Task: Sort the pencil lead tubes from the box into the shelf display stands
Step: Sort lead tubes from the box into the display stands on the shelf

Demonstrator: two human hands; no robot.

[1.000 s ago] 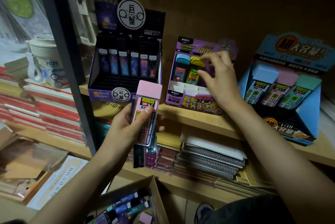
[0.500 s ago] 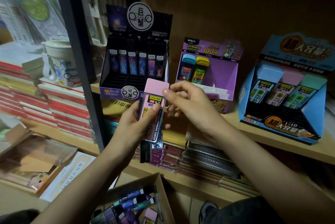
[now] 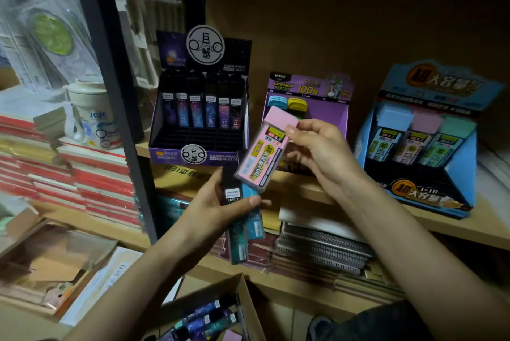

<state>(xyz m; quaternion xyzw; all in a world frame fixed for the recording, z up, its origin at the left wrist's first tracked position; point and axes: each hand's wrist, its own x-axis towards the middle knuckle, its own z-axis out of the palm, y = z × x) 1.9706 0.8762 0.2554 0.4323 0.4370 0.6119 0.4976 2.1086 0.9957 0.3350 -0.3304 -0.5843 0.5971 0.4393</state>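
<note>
My right hand (image 3: 323, 156) holds a wide pink lead tube (image 3: 265, 151) by its cap, tilted, in front of the purple display stand (image 3: 325, 117). My left hand (image 3: 218, 208) grips a few slim tubes (image 3: 237, 219), one black and one teal among them, below the pink one. The black constellation stand (image 3: 198, 120) holds a row of dark tubes. At the right, the blue stand (image 3: 422, 142) shows blue, pink and green wide tubes. A cardboard box (image 3: 209, 316) with several loose tubes lies at the bottom.
A black shelf post (image 3: 118, 109) stands left of the stands. Spiral notebooks (image 3: 323, 247) are stacked on the lower shelf. Red-edged book stacks (image 3: 91, 175) and a white mug (image 3: 91, 117) fill the left side.
My right hand left the purple stand, came to my left hand and took the pink tube from it. It now lifts that tube up and right. The left hand keeps the slim tubes.
</note>
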